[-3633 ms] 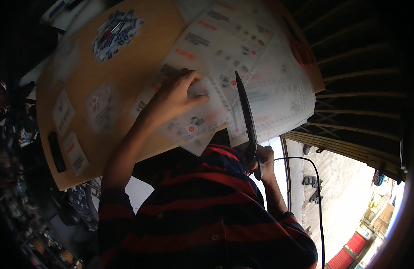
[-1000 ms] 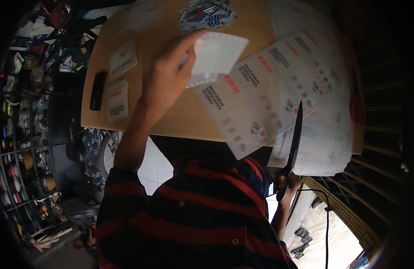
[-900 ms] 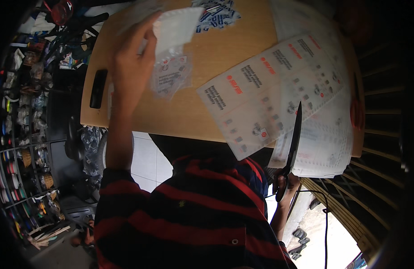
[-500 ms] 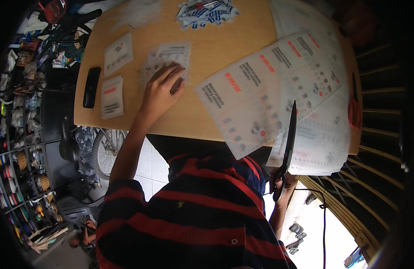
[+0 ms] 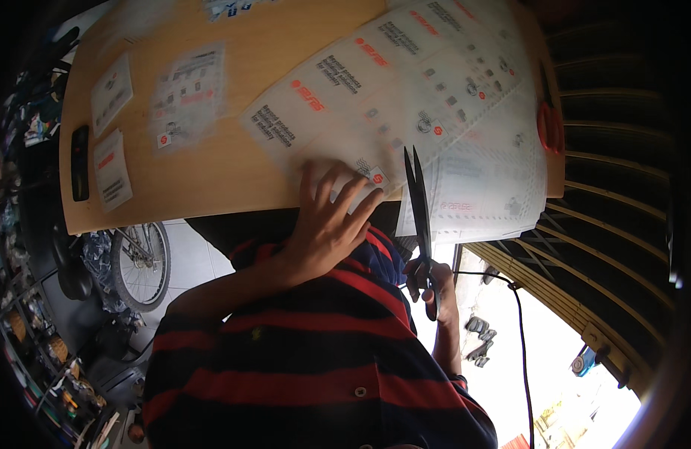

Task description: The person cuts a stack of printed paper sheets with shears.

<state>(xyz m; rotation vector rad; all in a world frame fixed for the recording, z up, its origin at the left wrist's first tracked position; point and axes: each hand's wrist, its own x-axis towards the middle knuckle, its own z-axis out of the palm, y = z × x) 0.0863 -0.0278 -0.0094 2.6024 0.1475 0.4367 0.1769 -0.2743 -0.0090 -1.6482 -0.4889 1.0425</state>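
Over tan wooden worktop [image 5: 199, 176], back working at translucent printed sheet [image 5: 375, 97] with left grip [image 5: 327, 233] spread, right grip [image 5: 445, 290] pinching newly parted black scissors [image 5: 422, 228].

Long translucent sheet [image 5: 338, 105]: red wordmark and black multi-line slogan, legible, repeated along it; white squares with red emblem, round black marks beside them
Sheet stack [image 5: 484, 187]: faint red lettering
Lower left card [image 5: 113, 172]: red line above dark print, too small
Loose pieces [image 5: 187, 97]: blurred dark print, red emblem
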